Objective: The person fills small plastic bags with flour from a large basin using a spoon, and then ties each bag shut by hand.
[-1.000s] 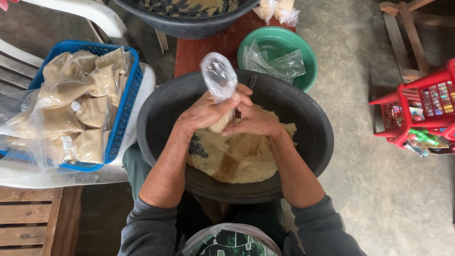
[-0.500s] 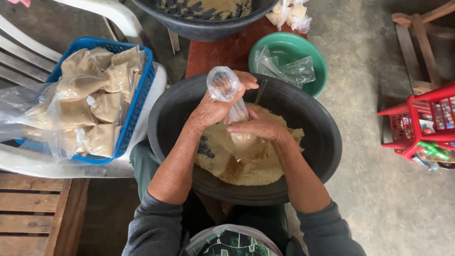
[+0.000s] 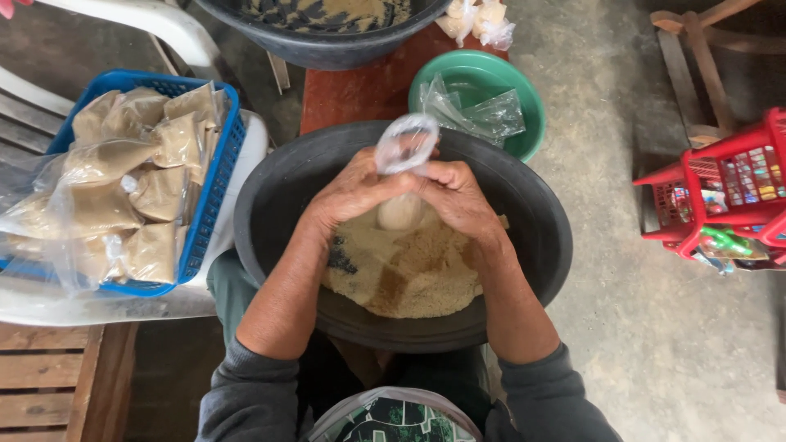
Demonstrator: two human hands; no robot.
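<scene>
Left hand (image 3: 348, 196): I am clenching my grip around the left side of the small clear plastic bag (image 3: 404, 176), fingers wrapping its neck.
Right hand (image 3: 458, 196): I am grasping the same bag from the right, so both hands are meeting around it, touching each other.
Bag: it is standing upright between my hands, over the big black basin (image 3: 270, 205); its lower part is showing a tan filling, its top is puffing open and empty above my fingers.
Basin: it is sitting in my lap area and holding a heap of tan grainy meal (image 3: 409, 274), with a dark patch at the left of the heap.
Done so far: by my judgement a good many bags are already filled, since packed tan bags (image 3: 131, 188) are piling in the blue basket (image 3: 214, 176) on the white plastic chair (image 3: 147, 20) at my left.
Left to do: plenty of meal is lying in the basin, and empty clear bags (image 3: 475, 110) are waiting in the green bowl (image 3: 524, 90) just beyond it.
Surface: a reddish wooden bench (image 3: 360, 86) is carrying the green bowl and a second dark basin (image 3: 327, 45).
Room: I am sitting over a bare grey concrete floor (image 3: 639, 344); a red plastic rack (image 3: 720, 188) of small colourful items is standing at the right, and wooden slats (image 3: 49, 385) are showing at lower left.
</scene>
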